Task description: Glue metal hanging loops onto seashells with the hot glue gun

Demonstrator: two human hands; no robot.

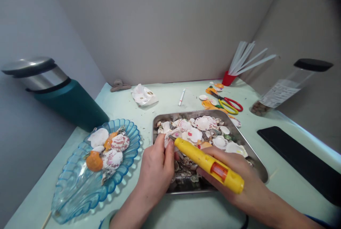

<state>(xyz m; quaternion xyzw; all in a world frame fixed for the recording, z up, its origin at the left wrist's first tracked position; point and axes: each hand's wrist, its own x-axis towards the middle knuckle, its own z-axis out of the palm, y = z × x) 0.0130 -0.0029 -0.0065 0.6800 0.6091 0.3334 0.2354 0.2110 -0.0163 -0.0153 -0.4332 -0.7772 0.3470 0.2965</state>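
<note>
Between its thumb and fingers, my left hand (157, 165) pinches a small whitish shell (167, 138) over the left side of a metal tray (209, 188). My right hand (234, 172) is wrapped round a yellow pen-shaped tool (197, 153) with an orange-red window near its back end. The tool's dark tip meets or nearly touches the pinched shell; the exact contact is too small to tell. Under both hands the tray holds many shells, among them a large speckled scallop (205, 123) and a white one with a red spot (194, 135).
Left: a blue scalloped dish (80, 179) with several shells, and a teal bottle (71, 103). Behind the tray: a crumpled packet (144, 95), a marker (182, 97), scissors (232, 104) and a red cup (228, 78) of white sticks. Right: a clear jar (283, 90) and a black flat object (298, 161).
</note>
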